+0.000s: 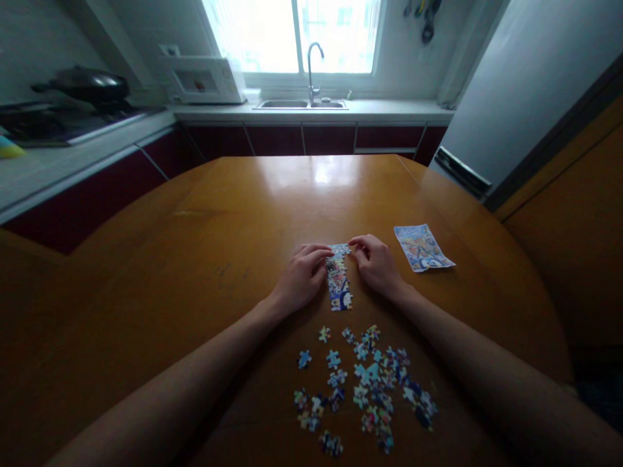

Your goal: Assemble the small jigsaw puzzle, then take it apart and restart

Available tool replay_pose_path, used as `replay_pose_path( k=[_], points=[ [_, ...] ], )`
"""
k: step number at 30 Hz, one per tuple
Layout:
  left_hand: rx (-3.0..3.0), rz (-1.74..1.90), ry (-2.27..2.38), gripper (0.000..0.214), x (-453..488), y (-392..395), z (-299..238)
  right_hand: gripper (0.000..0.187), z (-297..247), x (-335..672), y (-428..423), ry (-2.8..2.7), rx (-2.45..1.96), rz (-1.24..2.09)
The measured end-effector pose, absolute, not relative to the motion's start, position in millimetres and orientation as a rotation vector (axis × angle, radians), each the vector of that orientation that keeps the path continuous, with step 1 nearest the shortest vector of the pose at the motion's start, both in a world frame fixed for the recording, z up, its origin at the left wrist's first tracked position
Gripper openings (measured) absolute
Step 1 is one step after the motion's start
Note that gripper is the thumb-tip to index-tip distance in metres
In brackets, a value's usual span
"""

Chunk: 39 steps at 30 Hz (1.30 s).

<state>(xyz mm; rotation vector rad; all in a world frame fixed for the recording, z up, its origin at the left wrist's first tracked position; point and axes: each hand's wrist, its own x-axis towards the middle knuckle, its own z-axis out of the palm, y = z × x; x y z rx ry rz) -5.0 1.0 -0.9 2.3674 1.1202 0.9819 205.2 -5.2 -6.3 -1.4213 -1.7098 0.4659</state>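
A partly joined jigsaw puzzle lies flat on the table as a narrow upright strip with a jagged right side. Along its left edge rests my left hand, fingers stretched out, with the fingertips on the upper part. My right hand is at the top right corner, its curled index finger and thumb at a puzzle piece in the top row. Closer to me, many loose puzzle pieces are scattered, some overlapping; a few, such as a blue piece, lie apart.
A printed picture sheet lies to the right of my right hand on the wooden table. Beyond the table are a counter with a sink, a white microwave, a pan on the stove, and a refrigerator.
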Motion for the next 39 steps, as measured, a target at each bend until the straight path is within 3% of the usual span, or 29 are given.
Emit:
replay_pose_path(
  k=[7,14,21,39],
  points=[
    [2.339,0.986,1.150,0.026,-4,1,0,0.016,8,208,-7,-1.737,-1.395,0.495],
    [2.345,0.984,1.133,0.023,-4,2,-3,0.012,56,204,-41,-2.226,-1.066,0.679],
    [2.342,0.974,1.158,0.026,-4,3,-2,0.015,48,221,-25,-2.169,-1.326,0.464],
    [2.354,0.955,1.151,0.024,-4,3,-1,0.015,41,226,-21,-2.230,-1.532,0.407]
  ],
)
